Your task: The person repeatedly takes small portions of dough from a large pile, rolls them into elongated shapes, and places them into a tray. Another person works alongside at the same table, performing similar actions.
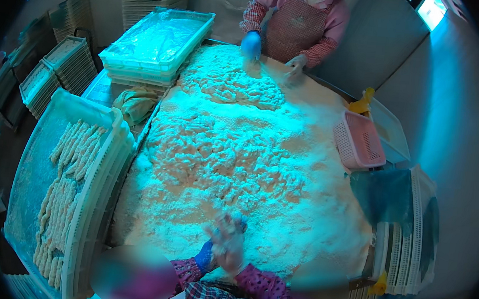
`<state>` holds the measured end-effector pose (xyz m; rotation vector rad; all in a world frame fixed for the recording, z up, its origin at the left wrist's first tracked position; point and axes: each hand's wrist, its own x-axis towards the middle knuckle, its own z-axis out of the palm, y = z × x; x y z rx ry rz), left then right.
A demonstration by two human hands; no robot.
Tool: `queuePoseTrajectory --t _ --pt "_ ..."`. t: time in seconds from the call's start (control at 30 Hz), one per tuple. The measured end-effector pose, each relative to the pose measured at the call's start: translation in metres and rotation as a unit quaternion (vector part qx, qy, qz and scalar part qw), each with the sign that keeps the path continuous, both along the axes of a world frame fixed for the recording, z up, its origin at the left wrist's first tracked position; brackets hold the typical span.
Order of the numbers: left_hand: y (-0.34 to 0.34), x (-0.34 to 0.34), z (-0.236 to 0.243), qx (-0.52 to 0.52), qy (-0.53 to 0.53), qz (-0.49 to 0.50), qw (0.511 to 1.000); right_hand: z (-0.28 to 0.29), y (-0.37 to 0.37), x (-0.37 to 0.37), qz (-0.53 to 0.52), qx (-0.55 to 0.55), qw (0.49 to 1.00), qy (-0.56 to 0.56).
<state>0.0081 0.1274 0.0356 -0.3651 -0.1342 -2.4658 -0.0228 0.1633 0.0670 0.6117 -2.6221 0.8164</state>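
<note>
Head view: left to right over a powder-covered tabletop, with clock directions from the picture's middle.
Strip tray: top of a stack between eight and nine o'clock; two rows of coated strips lie in it, a portion seemingly done, and the bare floor beside them suggests room for more.
White tray: between ten and eleven o'clock, under shiny film; what it holds cannot be told.
Cloth: crumpled, near ten o'clock, beside the tabletop.
Floured pieces: spread loose from the middle toward twelve o'clock; this large share appears left to do.
Left hand: six o'clock, blue-gloved, largely behind the other; finger state cannot be told.
Right hand: six o'clock, pale-gloved and powdery, against the left; whether anything sits between them is hidden.
Co-worker: near twelve o'clock, gloved hands at the powder's far edge.
Pink basket: perforated, near three o'clock.
Slatted trays: stacked, four o'clock.
</note>
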Motion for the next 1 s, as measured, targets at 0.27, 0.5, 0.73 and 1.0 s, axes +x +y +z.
queuePoseTrajectory --t 0.27,0.5,0.73,1.0 --pt "-0.019 -0.011 0.023 0.099 -0.295 -0.145 0.939 0.01 -0.021 0.01 0.176 -0.204 0.952 -0.147" --pt "-0.146 -0.005 -0.005 -0.127 -0.493 -0.36 0.782 -0.005 -0.025 -0.127 0.05 -0.054 0.996 -0.057" --pt "-0.246 0.005 0.118 -0.06 -0.342 -0.279 0.895 -0.023 -0.044 -0.236 0.051 0.124 0.991 0.025" --pt "-0.564 0.25 0.118 -0.265 -0.672 0.322 0.612 -0.041 -0.062 -0.227 0.067 0.024 0.993 -0.09"
